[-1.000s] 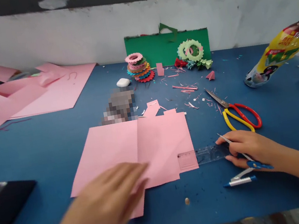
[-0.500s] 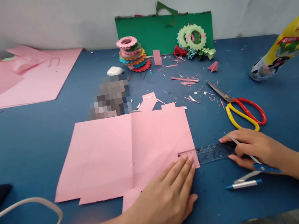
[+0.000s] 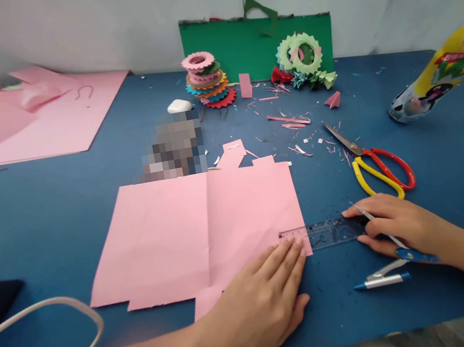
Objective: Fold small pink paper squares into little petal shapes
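A creased pink paper sheet with notched edges lies flat on the blue table. Across its lower right corner rests a clear plastic ruler, its right half sticking out past the paper's edge. My left hand is laid flat with fingers stretched out, pressing on the paper and the ruler's left end. My right hand grips the ruler's far end between thumb and fingers. Tucked in that same hand is a drawing compass, its needle leg pointing up and away, with a blue and white pen in its other leg.
Scissors with red and yellow handles lie beyond my right hand. Paper scraps are scattered behind the sheet. Farther back stand a stack of toothed paper rings and a green board. A yellow bottle is at right, a white cable at left.
The whole view has shifted slightly, so everything appears a little higher and more to the right. Both hands, the ruler and the paper keep the same places relative to one another.
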### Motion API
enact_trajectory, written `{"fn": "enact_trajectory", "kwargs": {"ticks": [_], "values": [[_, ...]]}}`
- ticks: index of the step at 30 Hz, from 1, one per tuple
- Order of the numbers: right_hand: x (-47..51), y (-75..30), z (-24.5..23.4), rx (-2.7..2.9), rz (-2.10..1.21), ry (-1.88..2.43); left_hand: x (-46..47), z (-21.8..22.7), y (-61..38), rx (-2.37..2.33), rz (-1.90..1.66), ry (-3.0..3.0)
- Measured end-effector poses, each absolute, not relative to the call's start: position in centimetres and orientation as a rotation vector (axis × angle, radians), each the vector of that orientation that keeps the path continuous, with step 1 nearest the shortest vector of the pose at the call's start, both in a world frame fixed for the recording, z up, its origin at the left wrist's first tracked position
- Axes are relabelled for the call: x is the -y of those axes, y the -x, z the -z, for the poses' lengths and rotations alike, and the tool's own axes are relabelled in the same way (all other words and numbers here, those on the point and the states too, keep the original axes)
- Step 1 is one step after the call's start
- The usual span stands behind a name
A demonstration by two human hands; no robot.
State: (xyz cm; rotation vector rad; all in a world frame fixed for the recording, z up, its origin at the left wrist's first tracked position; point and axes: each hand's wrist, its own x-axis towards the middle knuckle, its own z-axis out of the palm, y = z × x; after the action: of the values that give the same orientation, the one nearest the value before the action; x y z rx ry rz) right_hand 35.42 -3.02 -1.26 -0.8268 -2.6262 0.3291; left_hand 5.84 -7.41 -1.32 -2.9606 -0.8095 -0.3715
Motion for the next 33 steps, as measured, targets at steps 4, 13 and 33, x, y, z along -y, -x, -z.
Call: {"fn": "enact_trajectory", "kwargs": {"ticks": [4, 13, 33], "values": [[3.02, -35.68, 1.66, 2.612, -0.344, 0.829, 7.41, 1.36, -5.8, 0.816, 0.365, 2.971], [3.0, -35.61, 1.73, 2.612, -0.36, 0.832, 7.27, 1.32, -5.83, 0.812, 0.363, 2.973], [2.83, -35.67, 1.4, 2.651, -0.367, 0.803, 7.29, 1.33, -5.9, 0.841, 0.371, 2.98]]}}
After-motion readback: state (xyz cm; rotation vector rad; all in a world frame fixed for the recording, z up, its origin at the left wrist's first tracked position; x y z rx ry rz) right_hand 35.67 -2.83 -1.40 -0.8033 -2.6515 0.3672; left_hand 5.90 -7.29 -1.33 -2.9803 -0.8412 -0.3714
